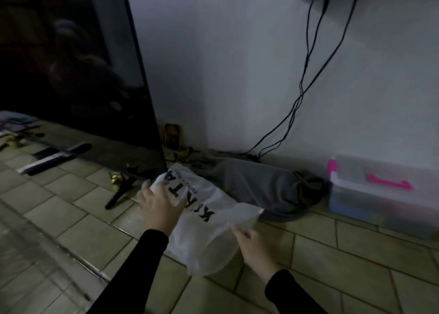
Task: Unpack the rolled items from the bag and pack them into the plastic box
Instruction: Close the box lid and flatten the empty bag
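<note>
The bag (202,218) lies lengthwise away from me; my left hand (159,204) presses it flat, my right hand (251,245) pinches its near edge.

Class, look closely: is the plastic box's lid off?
No, the plastic box by the wall has its lid on, pink handle on top.

The bag (204,221) is thin, translucent white plastic, crinkled, with matt black printed lettering. The plastic box (382,195) is clear, smooth plastic with glossy pink handle and latch. The bundle (266,185) behind the bag is soft grey matt cloth. The floor (78,209) is smooth tile. The screen (71,59) is glossy black.
</note>
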A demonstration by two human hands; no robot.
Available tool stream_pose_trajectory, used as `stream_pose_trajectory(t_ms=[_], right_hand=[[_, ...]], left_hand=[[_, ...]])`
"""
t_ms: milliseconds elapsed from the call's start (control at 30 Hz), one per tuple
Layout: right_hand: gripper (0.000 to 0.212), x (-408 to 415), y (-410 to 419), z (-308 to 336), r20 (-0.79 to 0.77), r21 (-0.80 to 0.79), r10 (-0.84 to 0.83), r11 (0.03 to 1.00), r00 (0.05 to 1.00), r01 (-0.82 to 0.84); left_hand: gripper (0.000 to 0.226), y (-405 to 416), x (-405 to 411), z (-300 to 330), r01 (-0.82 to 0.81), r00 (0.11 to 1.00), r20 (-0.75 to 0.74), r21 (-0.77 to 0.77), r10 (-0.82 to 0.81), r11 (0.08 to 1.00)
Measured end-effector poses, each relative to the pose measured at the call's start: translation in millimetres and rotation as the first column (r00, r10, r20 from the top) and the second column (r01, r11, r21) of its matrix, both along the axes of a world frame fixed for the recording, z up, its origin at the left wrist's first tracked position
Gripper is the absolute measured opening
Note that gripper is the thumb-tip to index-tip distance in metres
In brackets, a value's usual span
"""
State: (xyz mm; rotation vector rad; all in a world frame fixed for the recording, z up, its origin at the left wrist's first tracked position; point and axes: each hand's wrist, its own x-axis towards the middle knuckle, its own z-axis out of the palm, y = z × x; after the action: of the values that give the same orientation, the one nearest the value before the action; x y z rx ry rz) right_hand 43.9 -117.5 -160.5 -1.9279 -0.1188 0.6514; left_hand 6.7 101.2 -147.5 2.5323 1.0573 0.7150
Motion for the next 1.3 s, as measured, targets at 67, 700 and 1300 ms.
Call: stream_pose_trajectory(t_ms=[67, 700, 1300], right_hand=[[0.042, -1, 6, 6, -0.014, 0.039, -0.053, 0.998, 0.998, 0.053], [0.018, 10, -143, 69, 0.264, -0.028, -0.379, 0.916, 0.887, 0.399], [0.023, -9, -314, -33, 0.503, -0.521, -0.549, 0.423, 0.667, 0.741]], left_hand=[[0.084, 19, -3, -3, 0.027, 0.999, -0.027, -0.133, -0.031, 0.991], [0.021, -89, 33, 68, 0.611, 0.792, 0.271, -0.318, -0.548, 0.725], [0.069, -250, 67, -58, 0.543, 0.686, -0.356, -0.331, -0.635, 0.772]])
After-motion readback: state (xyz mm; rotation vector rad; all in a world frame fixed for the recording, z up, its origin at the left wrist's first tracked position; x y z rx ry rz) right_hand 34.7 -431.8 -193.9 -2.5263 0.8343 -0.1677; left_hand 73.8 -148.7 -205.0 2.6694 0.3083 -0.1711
